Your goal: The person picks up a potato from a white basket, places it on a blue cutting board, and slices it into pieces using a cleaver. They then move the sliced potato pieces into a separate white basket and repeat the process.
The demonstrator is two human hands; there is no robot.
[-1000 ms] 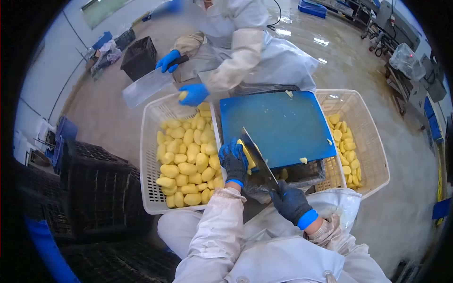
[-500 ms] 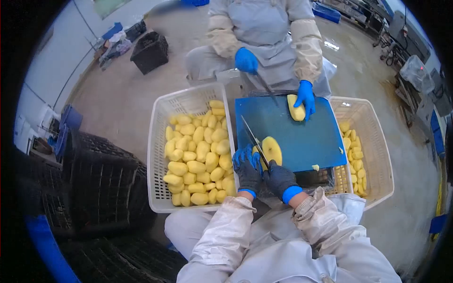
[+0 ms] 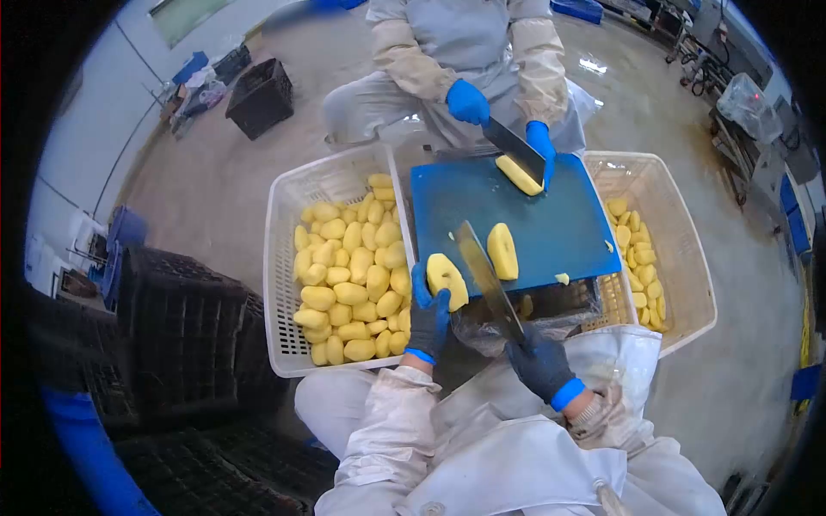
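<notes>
My left hand, in a dark glove with blue fingers, grips a peeled potato piece at the left edge of the blue cutting board. A brownish hollow shows on the piece's pale face. My right hand is wrapped round the handle of a broad-bladed knife, its blade slanting up and left over the board's near edge. Just right of that blade, another potato piece rests on the board.
Opposite, a co-worker's blue-gloved hands hold a knife against a potato. Left of the board stands a white crate of whole peeled potatoes; on the right, another crate holds potato pieces. Black crates stand at far left.
The potato under my knife is now in two separate pieces. My left hand has lifted one leftward, while my right hand has drawn the knife back. The co-worker's knife has reached their potato.
</notes>
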